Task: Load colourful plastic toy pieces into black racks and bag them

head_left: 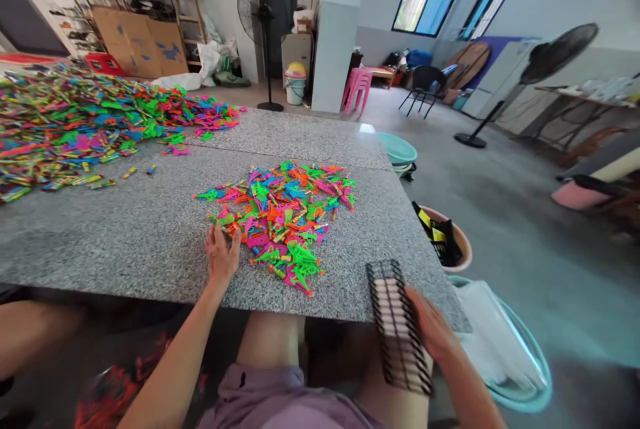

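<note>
A loose pile of small bright plastic toys (280, 209) in green, pink, orange and blue lies on the speckled grey table (165, 235). At the pile's near left edge is my left hand (223, 255), its fingers apart and the fingertips beside the nearest toys. My right hand (433, 322) grips the right side of a black openwork basket (397, 329), which is smeared by motion. The basket is tilted across the table's front edge, above my right leg, and my legs and the table show through its gaps. Some fingers of that hand are hidden behind it.
A far larger heap of similar pieces (90, 122) covers the table's left back. Right of the table stand a peach tub (467, 249) with black items and a teal basin (543, 395) with clear plastic bags. Another person's leg (35, 335) shows at the left.
</note>
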Motion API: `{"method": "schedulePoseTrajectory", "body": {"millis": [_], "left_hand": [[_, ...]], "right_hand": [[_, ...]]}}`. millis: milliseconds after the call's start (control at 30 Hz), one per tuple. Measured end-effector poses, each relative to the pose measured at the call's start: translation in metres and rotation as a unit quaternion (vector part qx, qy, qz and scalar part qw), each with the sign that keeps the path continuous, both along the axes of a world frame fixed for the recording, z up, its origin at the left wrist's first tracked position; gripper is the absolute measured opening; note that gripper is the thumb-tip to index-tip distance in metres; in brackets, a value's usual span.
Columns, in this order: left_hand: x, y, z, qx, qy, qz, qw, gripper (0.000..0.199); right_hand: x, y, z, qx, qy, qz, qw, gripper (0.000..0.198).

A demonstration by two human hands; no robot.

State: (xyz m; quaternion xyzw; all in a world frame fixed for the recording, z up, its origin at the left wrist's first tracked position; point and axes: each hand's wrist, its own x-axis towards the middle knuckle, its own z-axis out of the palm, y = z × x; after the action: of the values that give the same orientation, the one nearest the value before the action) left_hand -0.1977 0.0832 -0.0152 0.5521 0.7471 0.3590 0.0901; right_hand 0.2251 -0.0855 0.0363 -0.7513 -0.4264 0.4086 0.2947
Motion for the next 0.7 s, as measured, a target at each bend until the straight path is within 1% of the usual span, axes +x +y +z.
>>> {"method": "schedulePoseTrajectory", "body": {"millis": [33, 67, 100, 133, 167, 200, 233, 267, 300, 367, 433, 500, 567, 633, 700], "left_hand": [[-0.001, 0.001, 0.0, 0.005, 0.0, 0.003, 1.0, 0.071], [-0.002, 0.001, 0.0, 0.01, -0.001, 0.006, 1.0, 0.071], [-0.003, 0.002, 0.0, 0.014, 0.0, 0.008, 1.0, 0.071], [-0.004, 0.002, 0.0, 0.018, 0.001, 0.008, 1.0, 0.071], [-0.004, 0.002, -0.001, 0.021, 0.003, 0.007, 1.0, 0.07], [-0.005, 0.003, -0.002, 0.024, 0.005, 0.004, 1.0, 0.07], [-0.005, 0.003, -0.003, 0.027, 0.007, 0.0, 1.0, 0.069], [-0.004, 0.003, -0.004, 0.029, 0.01, -0.005, 1.0, 0.068], [-0.004, 0.004, -0.006, 0.032, 0.012, -0.011, 0.999, 0.067], [-0.003, 0.005, -0.008, 0.038, 0.015, -0.02, 0.999, 0.065], [-0.003, 0.008, -0.01, 0.047, 0.016, -0.027, 0.998, 0.064], [-0.004, 0.01, -0.01, 0.06, 0.017, -0.036, 0.997, 0.064], [-0.005, 0.009, -0.008, 0.078, 0.022, -0.046, 0.996, 0.064], [-0.003, 0.002, -0.003, 0.101, 0.032, -0.059, 0.993, 0.064], [0.005, -0.013, 0.002, 0.124, 0.047, -0.09, 0.987, 0.068]], "right_hand": [[-0.004, 0.02, -0.006, 0.014, 0.023, -0.009, 1.0, 0.071], [-0.009, 0.039, -0.011, 0.035, 0.084, -0.035, 0.995, 0.07], [-0.015, 0.057, -0.015, 0.048, 0.129, -0.042, 0.99, 0.067], [-0.022, 0.07, -0.019, 0.054, 0.15, -0.052, 0.986, 0.065], [-0.029, 0.08, -0.022, 0.058, 0.152, -0.046, 0.986, 0.064], [-0.036, 0.086, -0.025, 0.065, 0.123, -0.024, 0.99, 0.063], [-0.043, 0.087, -0.029, 0.079, 0.068, 0.009, 0.995, 0.064], [-0.05, 0.084, -0.032, 0.103, -0.008, 0.054, 0.993, 0.064], [-0.057, 0.08, -0.036, 0.133, -0.093, 0.107, 0.981, 0.064], [-0.068, 0.069, -0.042, 0.183, -0.253, 0.195, 0.93, 0.058], [-0.073, 0.063, -0.044, 0.198, -0.357, 0.24, 0.881, 0.049], [-0.072, 0.065, -0.041, 0.196, -0.413, 0.248, 0.854, 0.047], [-0.067, 0.069, -0.036, 0.203, -0.44, 0.228, 0.844, 0.047], [-0.062, 0.067, -0.033, 0.204, -0.439, 0.195, 0.853, 0.054], [-0.057, 0.055, -0.033, 0.174, -0.42, 0.178, 0.873, 0.072]]}}
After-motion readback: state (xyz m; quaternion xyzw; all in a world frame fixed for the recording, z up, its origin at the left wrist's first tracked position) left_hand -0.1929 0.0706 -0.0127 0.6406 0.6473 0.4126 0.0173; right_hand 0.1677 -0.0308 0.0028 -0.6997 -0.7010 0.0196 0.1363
